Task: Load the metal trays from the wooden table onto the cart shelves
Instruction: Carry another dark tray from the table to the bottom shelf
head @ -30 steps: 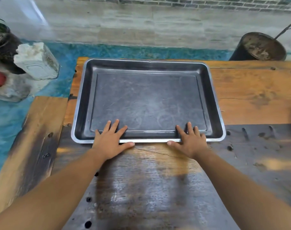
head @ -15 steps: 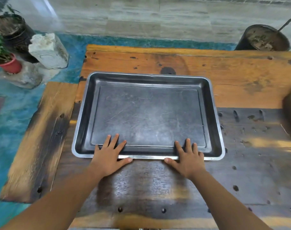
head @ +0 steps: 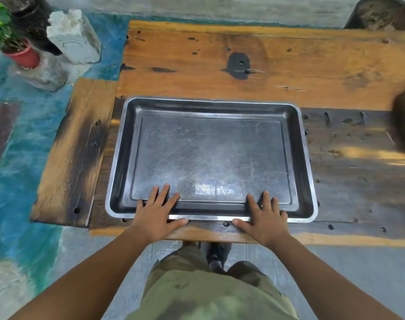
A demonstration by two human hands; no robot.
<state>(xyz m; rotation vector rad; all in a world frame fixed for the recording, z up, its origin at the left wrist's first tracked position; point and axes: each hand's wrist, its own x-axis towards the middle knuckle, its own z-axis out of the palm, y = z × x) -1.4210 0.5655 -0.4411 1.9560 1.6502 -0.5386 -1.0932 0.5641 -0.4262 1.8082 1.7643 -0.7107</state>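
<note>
Metal tray (head: 210, 153) under left hand (head: 155, 215), right hand (head: 264, 218), by table (head: 220, 47) edge

Teal-painted floor (head: 19, 172), red-potted plant (head: 23, 55), stone block (head: 74, 38).

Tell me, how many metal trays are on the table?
1. The tray sits at the near edge of the table, left hand and right hand on its rim. Others may be out of view.
</note>
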